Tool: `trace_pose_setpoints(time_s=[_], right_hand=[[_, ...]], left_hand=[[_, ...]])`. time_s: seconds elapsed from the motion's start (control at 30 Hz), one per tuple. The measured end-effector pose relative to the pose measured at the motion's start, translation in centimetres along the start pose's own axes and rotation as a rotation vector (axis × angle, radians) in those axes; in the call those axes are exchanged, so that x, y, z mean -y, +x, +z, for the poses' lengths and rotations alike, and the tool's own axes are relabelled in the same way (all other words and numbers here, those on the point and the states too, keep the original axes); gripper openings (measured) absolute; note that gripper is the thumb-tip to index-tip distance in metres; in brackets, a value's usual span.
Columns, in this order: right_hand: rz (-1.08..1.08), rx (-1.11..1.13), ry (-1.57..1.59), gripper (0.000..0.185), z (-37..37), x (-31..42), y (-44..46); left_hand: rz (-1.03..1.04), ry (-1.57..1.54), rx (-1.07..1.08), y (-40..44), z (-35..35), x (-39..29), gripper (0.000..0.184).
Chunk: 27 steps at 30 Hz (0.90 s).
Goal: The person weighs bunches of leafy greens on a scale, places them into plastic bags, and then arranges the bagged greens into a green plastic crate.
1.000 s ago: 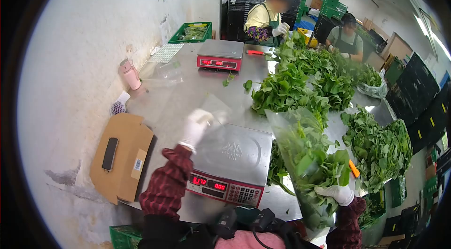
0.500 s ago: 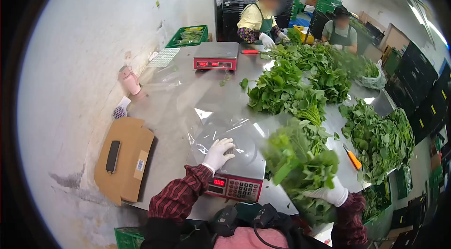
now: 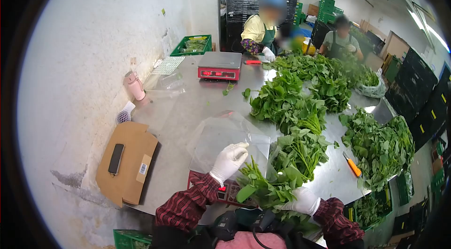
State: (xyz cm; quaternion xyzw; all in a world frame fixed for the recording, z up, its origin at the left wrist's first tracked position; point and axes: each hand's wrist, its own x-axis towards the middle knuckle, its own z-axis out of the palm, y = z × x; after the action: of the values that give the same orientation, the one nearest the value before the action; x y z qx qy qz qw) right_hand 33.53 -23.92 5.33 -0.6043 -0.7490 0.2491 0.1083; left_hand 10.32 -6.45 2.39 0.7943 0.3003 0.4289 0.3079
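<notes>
My gloved left hand (image 3: 229, 162) is closed, thumb and fingers together, at the near side of a clear plastic bag (image 3: 211, 131); it appears to pinch the film. Beneath lies the weighing plate of a red scale (image 3: 192, 177), its display and keypad partly hidden by my wrist and leaves. In my gloved right hand (image 3: 304, 202) is a bunch of leafy greens (image 3: 270, 190), held low by the scale's front right corner. The cut stems point up and left, towards the left hand. Beside it on the table rests a pile of leafy greens (image 3: 289, 94).
An orange-handled knife (image 3: 352, 166) lies right of the pile, near another greens heap (image 3: 380, 145). A cardboard box (image 3: 134, 148) carrying a black case (image 3: 115, 158) stands left. Farther back are a second scale (image 3: 219, 66), a pink bottle (image 3: 135, 86) and two people at work.
My right hand has brought the greens left, up to the scale, and their stems now show. My left hand has shifted slightly right, its spread fingers closing. The far person's hands moved.
</notes>
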Motion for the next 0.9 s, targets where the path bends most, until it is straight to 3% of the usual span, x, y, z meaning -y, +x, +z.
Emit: trace_pose_setpoints(time_s=[0.03, 0.1, 0.17, 0.23, 0.3, 0.37, 0.4, 0.43, 0.5, 0.53, 0.57, 0.63, 0.67, 0.7, 0.77, 0.83, 0.87, 0.9], right_hand=[[0.058, 0.086, -0.022, 0.062, 0.0, -0.3, 0.2], [0.062, 0.043, -0.059, 0.063, -1.4, 1.4, 1.0], [0.066, 0.015, -0.094, 0.063, -1.7, 2.6, 1.6], [0.061, -0.061, -0.115, 0.062, -1.9, 3.1, 2.4], [-0.031, -0.156, -0.043, 0.061, -1.1, 3.1, 3.4], [-0.216, -0.354, -0.063, 0.061, -0.8, 3.6, 4.3], [-0.055, -0.163, -0.199, 0.057, -0.7, 3.4, 4.4], [-0.07, -0.161, -0.211, 0.057, -1.0, 3.3, 4.8], [0.14, -0.032, -0.177, 0.053, -1.5, 3.5, 5.6], [0.072, -0.142, 0.076, 0.05, -1.9, 3.7, 5.6], [0.056, -0.141, 0.068, 0.05, -1.6, 3.1, 6.2], [-0.183, -0.402, 0.011, 0.051, 1.4, -0.7, 8.1], [-0.275, -0.563, -0.613, 0.054, 6.8, -6.3, 10.2], [-0.218, -0.547, -0.686, 0.053, 5.8, -4.2, 10.1], [-0.323, -0.631, 0.04, 0.047, 1.0, 0.4, 9.4], [-0.116, -0.423, 0.736, 0.034, -1.4, 1.1, 8.6], [-0.079, -0.45, 0.91, 0.024, -2.7, 2.6, 8.7], [-0.071, -0.417, 1.065, 0.022, -3.2, 2.7, 8.1]], left_hand=[[-0.007, 0.028, -0.054, 0.0, -0.1, -0.3, 0.009], [-0.005, 0.061, -0.113, 0.4, -0.2, -2.0, 0.009], [0.245, 0.123, -0.019, 0.3, 0.5, -5.0, 0.011], [0.285, 0.163, 0.027, 0.4, 1.0, -5.6, 0.013], [0.295, 0.256, -0.086, 1.1, 0.7, -6.3, 0.012], [0.472, 0.285, -0.044, 0.7, 1.4, -7.9, 0.009], [0.491, 0.307, 0.013, 0.7, 1.7, -7.9, 0.009], [0.506, 0.331, 0.068, 0.8, 1.7, -7.9, 0.01], [0.477, 0.328, -0.096, 1.9, 0.0, -7.0, 0.013], [0.423, 0.286, -0.179, 2.3, -0.5, -7.2, 0.017], [0.423, 0.296, -0.194, 2.5, -0.5, -8.0, 0.017], [0.623, 0.371, 0.054, 2.5, 0.9, -10.0, 0.02], [0.691, 0.442, 0.108, 2.3, 2.5, -10.0, 0.024], [0.736, 0.546, 0.098, 2.7, 2.0, -11.1, 0.027], [0.728, 0.558, -0.038, 3.1, -1.4, -13.1, 0.03], [0.692, 0.485, -0.305, 1.4, -3.6, -12.5, 0.033], [0.689, 0.465, -0.542, 0.4, -3.9, -12.2, 0.037], [0.692, 0.471, -0.54, 0.0, -3.6, -12.1, 0.037]])
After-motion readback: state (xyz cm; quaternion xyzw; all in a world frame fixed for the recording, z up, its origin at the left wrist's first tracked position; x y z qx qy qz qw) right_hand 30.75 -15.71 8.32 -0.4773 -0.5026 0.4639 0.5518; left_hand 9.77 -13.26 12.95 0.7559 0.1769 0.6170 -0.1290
